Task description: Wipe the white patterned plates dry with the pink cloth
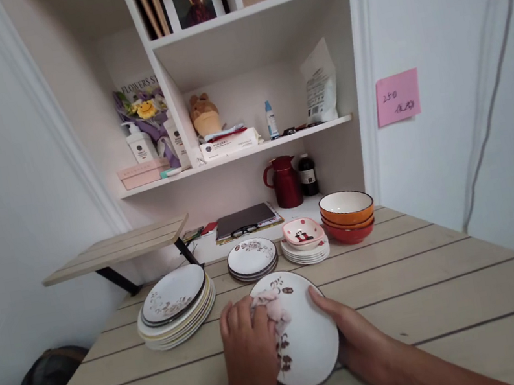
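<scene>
A white plate [310, 334] with a brown flower print and dark rim is tilted up above the table. My right hand [360, 339] grips its right edge, thumb on the face and the other fingers hidden behind. Bunched under the fingers of my left hand [247, 335] is a pale pink cloth [275, 311], pressed against the plate's upper left face. Beyond the plate, a short stack of similar flowered plates [252, 256] sits on the table. To the left stands a taller stack of larger plates [175, 298].
Small dishes with a pink square bowl [303, 232] on top stand behind, beside stacked orange and red bowls [347, 211]. A red jug [286, 182], a dark bottle [307, 175] and a laptop [245, 219] are farther back. A raised wooden shelf [118, 247] juts out at left.
</scene>
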A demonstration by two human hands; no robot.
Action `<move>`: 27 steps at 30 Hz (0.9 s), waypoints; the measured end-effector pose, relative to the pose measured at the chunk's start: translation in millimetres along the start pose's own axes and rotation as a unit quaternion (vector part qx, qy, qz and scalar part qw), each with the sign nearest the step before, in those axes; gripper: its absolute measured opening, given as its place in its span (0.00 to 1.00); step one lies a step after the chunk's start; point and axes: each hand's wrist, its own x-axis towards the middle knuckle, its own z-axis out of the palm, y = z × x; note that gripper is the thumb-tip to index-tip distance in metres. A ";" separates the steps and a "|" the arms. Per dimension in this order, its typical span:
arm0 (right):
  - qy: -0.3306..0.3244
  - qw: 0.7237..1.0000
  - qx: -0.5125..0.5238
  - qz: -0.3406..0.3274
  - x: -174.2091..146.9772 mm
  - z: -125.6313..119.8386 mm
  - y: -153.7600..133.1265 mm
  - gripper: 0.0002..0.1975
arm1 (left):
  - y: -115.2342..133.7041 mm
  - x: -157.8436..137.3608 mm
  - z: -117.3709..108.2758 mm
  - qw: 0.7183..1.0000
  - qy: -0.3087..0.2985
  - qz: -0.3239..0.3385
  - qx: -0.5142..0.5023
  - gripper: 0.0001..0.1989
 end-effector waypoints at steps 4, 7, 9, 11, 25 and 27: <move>-0.011 0.999 0.047 -0.003 7.1 -7.8 -3.4 0.30 | 22.3 -9.4 11.3 0.995 0.023 0.074 -0.066 0.04; -0.021 1.000 0.010 0.013 4.0 -5.2 -0.6 0.28 | 35.9 -12.8 12.1 0.985 0.033 0.129 -0.106 0.07; -0.039 0.999 -0.027 -0.004 -0.3 -1.1 2.5 0.25 | 38.7 -12.2 9.1 0.982 0.014 0.137 -0.130 0.09; -0.062 0.996 -0.051 -0.027 -3.6 2.2 5.2 0.23 | 36.3 -9.3 6.0 0.981 0.000 0.132 -0.139 0.09; 0.006 0.995 0.098 -0.014 11.8 -9.3 -1.0 0.28 | 10.2 -12.6 22.6 0.999 -0.009 0.033 0.013 0.14; -0.016 0.995 0.099 -0.006 13.1 -11.1 -1.6 0.28 | 18.7 -15.4 24.0 0.997 -0.002 0.074 -0.002 0.14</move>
